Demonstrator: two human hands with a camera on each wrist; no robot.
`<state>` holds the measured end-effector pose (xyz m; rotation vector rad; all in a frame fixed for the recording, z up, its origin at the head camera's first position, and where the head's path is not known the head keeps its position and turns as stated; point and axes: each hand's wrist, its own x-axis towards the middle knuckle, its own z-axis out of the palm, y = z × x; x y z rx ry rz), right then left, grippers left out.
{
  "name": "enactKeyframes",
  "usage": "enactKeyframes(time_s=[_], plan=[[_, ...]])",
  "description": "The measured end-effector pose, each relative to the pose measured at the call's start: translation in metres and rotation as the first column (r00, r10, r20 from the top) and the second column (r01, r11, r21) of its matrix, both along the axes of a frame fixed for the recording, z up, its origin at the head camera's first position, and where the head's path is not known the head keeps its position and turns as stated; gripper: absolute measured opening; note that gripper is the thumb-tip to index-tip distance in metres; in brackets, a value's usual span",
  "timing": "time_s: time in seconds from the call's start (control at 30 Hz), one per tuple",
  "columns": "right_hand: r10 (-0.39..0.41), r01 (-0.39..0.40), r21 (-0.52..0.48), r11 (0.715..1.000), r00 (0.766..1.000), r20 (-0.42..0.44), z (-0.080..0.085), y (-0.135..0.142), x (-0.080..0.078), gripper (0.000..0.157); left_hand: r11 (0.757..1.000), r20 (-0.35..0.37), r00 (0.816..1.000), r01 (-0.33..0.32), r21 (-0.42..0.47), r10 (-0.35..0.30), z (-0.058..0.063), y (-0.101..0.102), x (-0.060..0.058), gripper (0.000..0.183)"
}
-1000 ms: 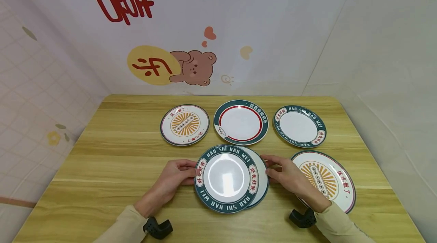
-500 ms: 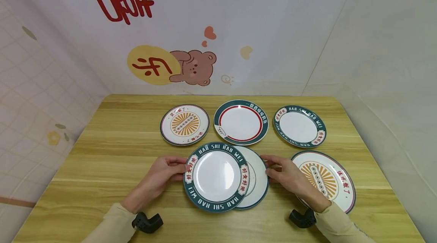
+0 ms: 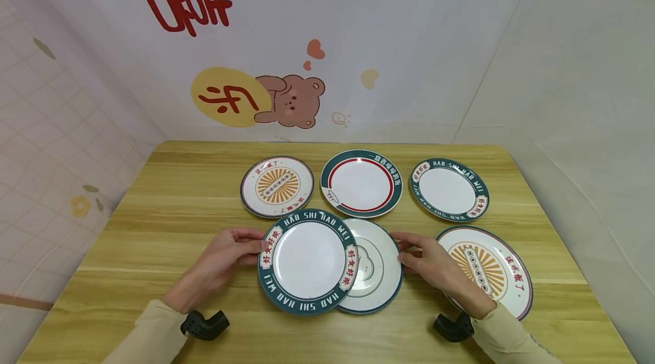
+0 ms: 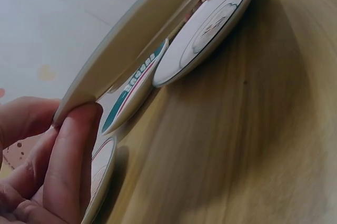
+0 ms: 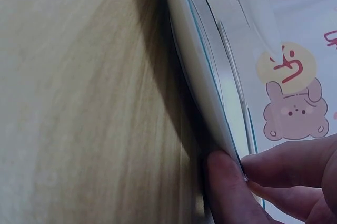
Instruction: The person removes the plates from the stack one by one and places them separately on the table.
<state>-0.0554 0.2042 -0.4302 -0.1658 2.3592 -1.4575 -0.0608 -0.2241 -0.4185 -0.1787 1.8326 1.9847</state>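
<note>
In the head view, my left hand [image 3: 222, 261] pinches the left rim of a green-rimmed plate [image 3: 309, 259] lettered HAO SHI HAO WEI. The left wrist view shows this plate [image 4: 113, 50] tilted and raised off the table, thumb and fingers on its edge. Its right side overlaps a white plate [image 3: 378, 270] with a thin dark rim and faint rings in its middle. At that plate's right edge, my right hand [image 3: 432, 261] pinches the rim between thumb and fingers, as the right wrist view also shows. The overlapped left part of the white plate is hidden.
Along the back lie a sunburst plate [image 3: 277, 210], a green plate with a red ring [image 3: 362, 210] and another HAO SHI HAO WEI plate [image 3: 449, 189]. A second sunburst plate [image 3: 512, 250] lies right, partly under my right forearm. Printed cloth [image 3: 409, 40] hangs behind the wooden table [image 3: 153, 239].
My left hand has moved left and slightly away with the green-rimmed plate, uncovering more of the white plate. My right hand and the other plates have stayed put.
</note>
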Motion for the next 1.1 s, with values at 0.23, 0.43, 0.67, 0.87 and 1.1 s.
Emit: enactKeyframes(time_s=[0.23, 0.43, 0.67, 0.87, 1.1], plan=[[0.0, 0.0, 0.016, 1.0, 1.0, -0.018, 0.0, 0.0, 0.0, 0.049, 1.0, -0.019, 1.0, -0.005, -0.001, 0.004, 0.006, -0.013, -0.003, 0.022], [-0.003, 0.003, 0.016, 1.0, 1.0, -0.02, -0.001, 0.001, 0.001, 0.049, 0.999, -0.014, 0.999, -0.029, -0.025, 0.029, 0.012, -0.024, -0.005, 0.025], [-0.006, 0.006, 0.007, 1.0, 1.0, -0.003, -0.001, 0.0, 0.001, 0.049, 0.998, -0.015, 0.998, -0.057, -0.016, 0.056, 0.012, -0.038, -0.004, 0.021], [-0.004, 0.004, -0.007, 1.0, 1.0, 0.005, -0.001, 0.001, 0.0, 0.049, 0.995, 0.008, 0.996, -0.086, -0.048, 0.087, 0.012, -0.053, -0.004, 0.019], [-0.006, 0.006, 0.003, 1.0, 1.0, -0.002, -0.001, 0.001, 0.001, 0.049, 0.991, 0.002, 0.992, -0.125, -0.05, 0.125, 0.01, -0.069, -0.009, 0.012]])
